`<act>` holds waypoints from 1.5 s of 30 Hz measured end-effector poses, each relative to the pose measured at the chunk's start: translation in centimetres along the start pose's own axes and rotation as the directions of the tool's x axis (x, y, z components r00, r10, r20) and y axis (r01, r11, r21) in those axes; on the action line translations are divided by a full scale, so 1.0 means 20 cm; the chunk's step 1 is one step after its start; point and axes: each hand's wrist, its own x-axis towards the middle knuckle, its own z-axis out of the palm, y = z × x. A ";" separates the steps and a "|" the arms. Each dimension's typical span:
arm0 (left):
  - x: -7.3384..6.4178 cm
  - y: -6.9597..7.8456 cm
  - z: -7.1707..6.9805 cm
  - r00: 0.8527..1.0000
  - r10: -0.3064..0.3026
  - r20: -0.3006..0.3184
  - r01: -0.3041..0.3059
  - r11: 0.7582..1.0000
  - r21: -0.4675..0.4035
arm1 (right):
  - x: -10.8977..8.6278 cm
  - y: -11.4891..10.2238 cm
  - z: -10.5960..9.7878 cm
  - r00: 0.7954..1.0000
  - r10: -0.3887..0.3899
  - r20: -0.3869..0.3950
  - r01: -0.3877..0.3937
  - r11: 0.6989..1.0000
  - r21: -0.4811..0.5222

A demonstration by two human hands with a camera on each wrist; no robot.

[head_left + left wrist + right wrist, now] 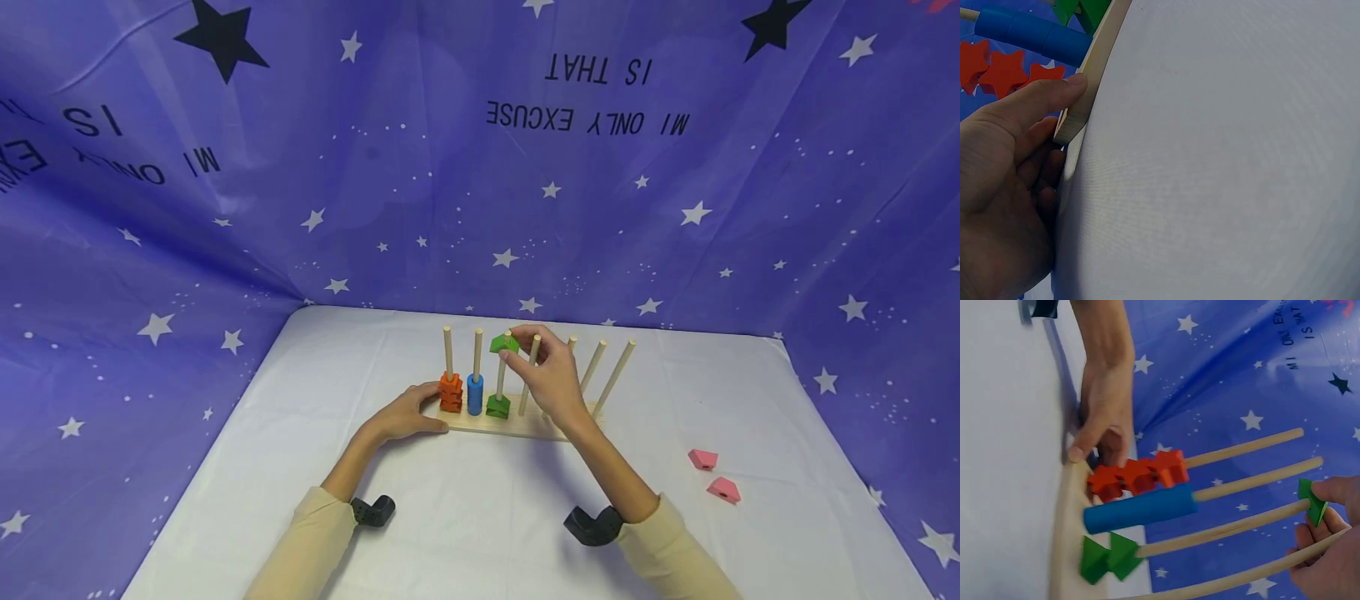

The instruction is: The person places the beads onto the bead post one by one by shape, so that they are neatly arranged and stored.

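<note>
My right hand (555,379) pinches a green triangular block (1316,503) between thumb and fingers, at the tip of the third peg from the left. Lower on that peg sit two more green triangular blocks (1110,557). My left hand (408,412) grips the left end of a wooden pegboard base (1092,75), thumb on its front edge and fingers partly hidden behind. The first peg carries a stack of orange-red star blocks (451,393). A stack of blue cylinders (475,395) is on the second.
To the right, several bare wooden pegs (613,379) rise from the base. Two pink blocks (703,459) with holes lie on the white tabletop (465,517), right of the right forearm. A purple starred cloth (450,208) hangs behind and along both sides.
</note>
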 end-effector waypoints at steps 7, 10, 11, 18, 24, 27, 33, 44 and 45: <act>0.00 0.01 -0.01 1.000 -0.009 0.008 0.009 1.000 0.009 | -0.07 0.13 0.06 0.993 0.122 0.001 -0.122 0.991 0.053; 0.00 0.02 -0.01 1.000 -0.010 0.008 0.010 1.000 -0.001 | -0.09 0.20 0.08 0.987 0.160 0.013 -0.160 0.987 0.034; 0.00 0.01 -0.01 1.000 -0.007 0.009 0.007 1.000 -0.006 | -0.10 0.25 0.09 0.985 0.170 0.014 -0.170 0.985 0.025; 0.01 0.02 0.00 1.000 -0.009 0.001 0.009 1.000 -0.015 | -0.13 0.34 0.10 0.978 0.208 0.025 -0.208 0.978 -0.019; 0.01 0.02 0.01 1.000 -0.026 -0.011 0.026 1.000 -0.008 | -0.14 0.40 0.12 0.968 0.246 0.042 -0.246 0.969 -0.005; 0.00 0.01 0.02 0.999 -0.052 -0.009 0.052 0.999 -0.009 | -0.16 0.42 0.13 0.966 0.256 0.041 -0.256 0.967 0.003; 0.00 0.02 0.03 0.998 -0.065 -0.020 0.065 0.998 -0.022 | -0.17 0.44 0.12 0.965 0.259 0.033 -0.259 0.966 0.005; 0.00 0.02 0.03 0.997 -0.075 -0.014 0.074 0.997 -0.007 | -0.28 0.38 -0.02 0.959 0.252 0.130 -0.247 0.968 -0.049; 0.00 0.02 0.03 0.997 -0.076 -0.012 0.076 0.997 -0.005 | -0.30 0.37 -0.05 0.959 0.247 0.137 -0.242 0.969 -0.052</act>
